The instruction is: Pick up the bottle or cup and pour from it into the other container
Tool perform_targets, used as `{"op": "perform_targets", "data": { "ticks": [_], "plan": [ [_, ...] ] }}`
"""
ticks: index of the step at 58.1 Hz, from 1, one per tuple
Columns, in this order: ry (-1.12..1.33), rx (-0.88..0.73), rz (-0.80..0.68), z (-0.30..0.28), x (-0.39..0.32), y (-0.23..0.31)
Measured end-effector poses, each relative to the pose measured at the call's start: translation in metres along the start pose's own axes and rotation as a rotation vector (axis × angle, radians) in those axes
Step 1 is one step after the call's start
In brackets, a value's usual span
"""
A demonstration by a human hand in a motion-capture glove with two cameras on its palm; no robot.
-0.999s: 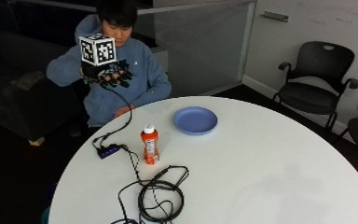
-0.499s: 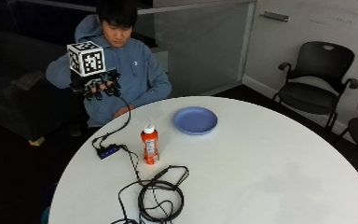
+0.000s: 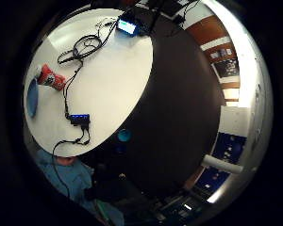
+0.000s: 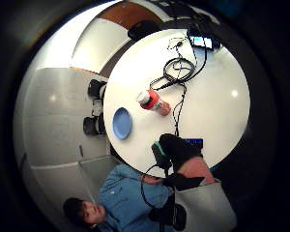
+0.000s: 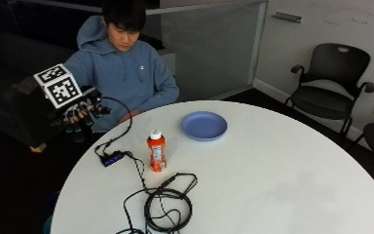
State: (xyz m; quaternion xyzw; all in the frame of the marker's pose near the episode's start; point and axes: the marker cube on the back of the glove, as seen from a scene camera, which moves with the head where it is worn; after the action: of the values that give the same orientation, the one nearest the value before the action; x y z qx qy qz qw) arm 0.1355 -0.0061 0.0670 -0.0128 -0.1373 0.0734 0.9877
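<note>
Outside view: gloved right hand (image 5: 78, 114) off-table, fingers partly hidden, holding nothing.

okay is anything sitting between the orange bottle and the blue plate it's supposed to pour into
Nothing visible does. The orange plastic bottle with the white cap stands upright on the round white table, and the shallow blue plate lies apart from it with bare tabletop between. The black cables lie on the bottle's other side.

Smooth matt white table (image 5: 271, 170), glossy plastic orange bottle (image 5: 156, 152), matt blue plate (image 5: 204, 125).
</note>
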Motion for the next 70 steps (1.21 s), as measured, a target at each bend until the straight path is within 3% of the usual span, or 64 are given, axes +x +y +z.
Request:
{"op": "perform_targets", "data": {
  "ticks": [44, 70],
  "plan": [
    [-0.779, 0.191, -0.11, 0.105, 0.042, -0.036],
    [-0.972, 0.104, -0.136, 0.17, 0.001, -0.069]
  ]
}}
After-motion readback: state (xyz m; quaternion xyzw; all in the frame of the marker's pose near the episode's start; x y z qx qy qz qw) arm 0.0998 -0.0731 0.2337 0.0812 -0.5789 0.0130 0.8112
